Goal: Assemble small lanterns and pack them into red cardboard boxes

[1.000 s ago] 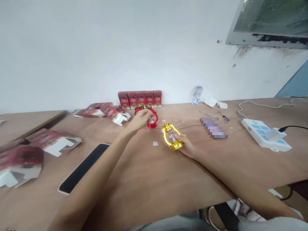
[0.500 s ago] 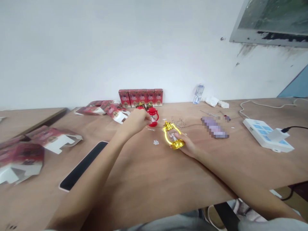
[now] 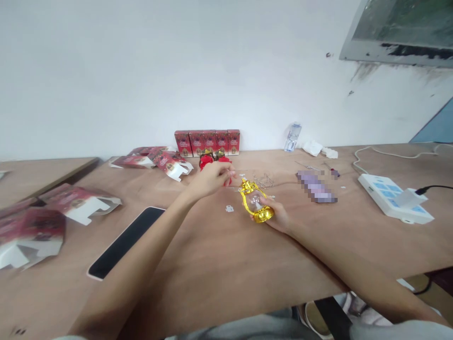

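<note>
My right hand (image 3: 279, 216) grips a small gold toy lantern (image 3: 255, 202) by its base, tilted on the wooden table (image 3: 219, 264). My left hand (image 3: 211, 178) reaches out just left of the lantern's top, fingertips pinched on a thin wire piece (image 3: 235, 187) that is too small to make out well. A red toy lantern (image 3: 208, 160) stands right behind my left hand. A small white scrap (image 3: 230, 208) lies between my arms.
Red boxes (image 3: 207, 142) stand in a row at the wall; flattened red cartons (image 3: 79, 204) lie left. A black phone (image 3: 125, 242) lies near my left forearm. A power strip (image 3: 394, 198), a water bottle (image 3: 292, 137) and loose wire pieces (image 3: 264, 180) lie to the right.
My left hand moved from the red lantern toward the gold lantern, pinching a thin wire piece. My right hand shifted the gold lantern slightly toward me.
</note>
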`<action>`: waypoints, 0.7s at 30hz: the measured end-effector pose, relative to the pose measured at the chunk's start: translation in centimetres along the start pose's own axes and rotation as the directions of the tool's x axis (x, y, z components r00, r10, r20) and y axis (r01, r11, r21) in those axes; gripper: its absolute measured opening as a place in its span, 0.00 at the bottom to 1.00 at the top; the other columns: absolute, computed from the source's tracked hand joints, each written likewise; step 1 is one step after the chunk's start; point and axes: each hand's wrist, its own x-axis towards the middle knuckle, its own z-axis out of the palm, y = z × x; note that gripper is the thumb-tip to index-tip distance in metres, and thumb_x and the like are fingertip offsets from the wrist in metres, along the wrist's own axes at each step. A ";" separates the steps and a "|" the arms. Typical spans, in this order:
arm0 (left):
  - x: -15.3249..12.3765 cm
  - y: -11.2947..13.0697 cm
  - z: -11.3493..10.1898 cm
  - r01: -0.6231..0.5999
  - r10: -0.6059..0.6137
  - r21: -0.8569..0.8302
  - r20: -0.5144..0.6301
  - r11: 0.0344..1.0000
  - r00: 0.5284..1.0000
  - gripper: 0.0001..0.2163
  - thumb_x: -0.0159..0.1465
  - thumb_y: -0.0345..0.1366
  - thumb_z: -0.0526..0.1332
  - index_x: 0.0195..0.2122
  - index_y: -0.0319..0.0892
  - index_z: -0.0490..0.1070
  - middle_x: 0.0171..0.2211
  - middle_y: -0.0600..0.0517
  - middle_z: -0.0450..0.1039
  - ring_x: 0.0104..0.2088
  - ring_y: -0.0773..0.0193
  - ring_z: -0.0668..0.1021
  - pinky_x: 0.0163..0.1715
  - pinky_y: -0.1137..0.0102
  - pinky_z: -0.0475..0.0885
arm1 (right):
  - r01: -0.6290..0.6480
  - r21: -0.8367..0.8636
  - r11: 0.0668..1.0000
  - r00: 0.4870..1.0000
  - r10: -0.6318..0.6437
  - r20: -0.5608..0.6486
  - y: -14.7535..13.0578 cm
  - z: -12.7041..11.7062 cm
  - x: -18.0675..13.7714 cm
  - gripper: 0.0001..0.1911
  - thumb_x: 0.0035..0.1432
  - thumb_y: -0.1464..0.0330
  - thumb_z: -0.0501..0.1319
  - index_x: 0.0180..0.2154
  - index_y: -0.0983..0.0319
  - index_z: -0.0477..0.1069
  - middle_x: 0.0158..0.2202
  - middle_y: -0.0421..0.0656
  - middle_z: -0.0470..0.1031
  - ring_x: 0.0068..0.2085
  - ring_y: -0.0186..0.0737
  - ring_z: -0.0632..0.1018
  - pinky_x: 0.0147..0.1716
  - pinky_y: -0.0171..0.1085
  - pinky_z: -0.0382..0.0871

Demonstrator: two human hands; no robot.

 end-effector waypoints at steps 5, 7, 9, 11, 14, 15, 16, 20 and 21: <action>0.1 -0.4 -0.2 0.021 -0.021 -0.020 0.014 1.000 1.000 0.11 0.61 0.36 0.52 0.25 0.40 0.68 0.19 0.55 0.66 0.21 0.70 0.67 0.22 0.77 0.59 | -0.008 0.014 1.000 1.000 0.008 0.012 0.0 -0.3 0.0 0.17 0.45 0.59 0.63 0.37 0.60 0.70 0.33 0.43 0.76 0.28 0.37 0.74 0.26 0.36 0.70; 0.1 -0.5 -0.3 0.029 -0.029 -0.037 0.021 0.999 0.999 0.10 0.61 0.36 0.53 0.25 0.39 0.69 0.19 0.55 0.65 0.20 0.70 0.67 0.21 0.77 0.59 | -0.001 0.002 1.000 1.000 0.001 0.025 0.0 -0.3 0.0 0.17 0.46 0.59 0.63 0.38 0.61 0.70 0.33 0.43 0.76 0.28 0.37 0.74 0.26 0.36 0.70; 0.1 -0.6 -0.3 0.032 -0.030 -0.071 0.027 0.997 0.999 0.10 0.60 0.36 0.53 0.25 0.39 0.69 0.18 0.55 0.64 0.20 0.71 0.66 0.21 0.77 0.59 | 0.003 -0.006 1.000 1.000 -0.003 0.025 0.0 -0.3 0.0 0.17 0.47 0.59 0.63 0.38 0.61 0.70 0.33 0.43 0.76 0.28 0.37 0.74 0.26 0.36 0.70; 0.2 -0.7 -0.4 0.029 -0.026 -0.111 0.031 0.993 0.999 0.10 0.60 0.36 0.53 0.25 0.39 0.69 0.18 0.55 0.63 0.20 0.71 0.65 0.20 0.77 0.58 | 0.003 0.005 1.000 1.000 -0.003 0.013 0.0 -0.3 0.0 0.17 0.46 0.60 0.63 0.38 0.61 0.70 0.33 0.43 0.76 0.28 0.37 0.74 0.26 0.36 0.70; 0.2 -1.0 -0.6 0.025 -0.021 -0.150 0.033 0.988 0.999 0.10 0.60 0.37 0.54 0.25 0.39 0.69 0.17 0.56 0.62 0.19 0.72 0.64 0.20 0.77 0.58 | -0.002 0.014 1.000 1.000 0.002 0.002 0.0 -0.3 0.0 0.16 0.46 0.60 0.63 0.37 0.61 0.70 0.33 0.43 0.76 0.28 0.37 0.74 0.26 0.36 0.70; 0.2 -1.1 -0.6 0.027 -0.021 -0.155 0.036 0.988 0.999 0.10 0.60 0.37 0.54 0.25 0.39 0.69 0.17 0.56 0.62 0.19 0.72 0.64 0.19 0.78 0.58 | -0.002 0.009 1.000 1.000 0.002 0.003 0.0 -0.3 0.0 0.16 0.46 0.60 0.62 0.37 0.61 0.70 0.33 0.44 0.76 0.28 0.37 0.74 0.26 0.36 0.70; 0.2 -1.2 -0.6 0.031 -0.025 -0.160 0.040 0.987 0.999 0.09 0.60 0.37 0.54 0.26 0.39 0.69 0.17 0.56 0.62 0.19 0.72 0.64 0.19 0.78 0.57 | -0.001 0.004 1.000 1.000 0.001 0.004 0.0 -0.3 0.0 0.16 0.47 0.59 0.62 0.37 0.61 0.70 0.33 0.44 0.76 0.28 0.37 0.74 0.26 0.36 0.69; 0.2 -1.3 -0.7 0.067 -0.055 -0.197 0.065 0.978 0.996 0.09 0.59 0.37 0.55 0.27 0.39 0.69 0.16 0.56 0.61 0.18 0.72 0.63 0.19 0.77 0.56 | -0.001 -0.001 1.000 1.000 0.001 0.015 0.0 -0.4 -0.1 0.16 0.46 0.59 0.62 0.37 0.60 0.69 0.33 0.44 0.76 0.28 0.38 0.74 0.26 0.37 0.69; 0.1 -1.3 -0.7 0.077 -0.062 -0.215 0.074 0.974 0.995 0.08 0.59 0.37 0.56 0.27 0.39 0.69 0.16 0.57 0.61 0.18 0.72 0.63 0.19 0.77 0.56 | -0.002 0.001 1.000 1.000 0.002 0.017 0.0 -0.4 -0.1 0.16 0.46 0.59 0.62 0.36 0.60 0.69 0.33 0.44 0.76 0.28 0.39 0.75 0.26 0.37 0.69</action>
